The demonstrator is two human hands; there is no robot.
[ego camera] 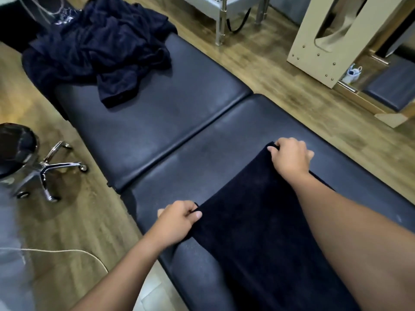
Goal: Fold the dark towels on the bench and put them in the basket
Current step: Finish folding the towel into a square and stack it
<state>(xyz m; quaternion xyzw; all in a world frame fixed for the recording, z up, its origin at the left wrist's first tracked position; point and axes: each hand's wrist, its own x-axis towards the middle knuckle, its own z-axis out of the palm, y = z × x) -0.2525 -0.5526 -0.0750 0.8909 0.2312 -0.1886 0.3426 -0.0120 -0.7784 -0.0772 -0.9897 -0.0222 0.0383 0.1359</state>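
Honestly, with the left hand [177,223] and right hand [289,156] each just pinching a corner of the towel [253,221], uneven pull could skew the fold or slide it off the slick bench [157,122].

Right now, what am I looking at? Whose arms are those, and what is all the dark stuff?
There is only one picture, taken by a camera worn on a person's head, so you look down at their own two arms. No robot here. They stand at a long padded bench. The left hand and the right hand each pinch a corner of one dark towel, spread flat on the bench for folding. Farther along the bench lies a crumpled pile of dark towels waiting their turn. On the floor to the left stands a stool on wheels. I cannot pick out the basket for sure.
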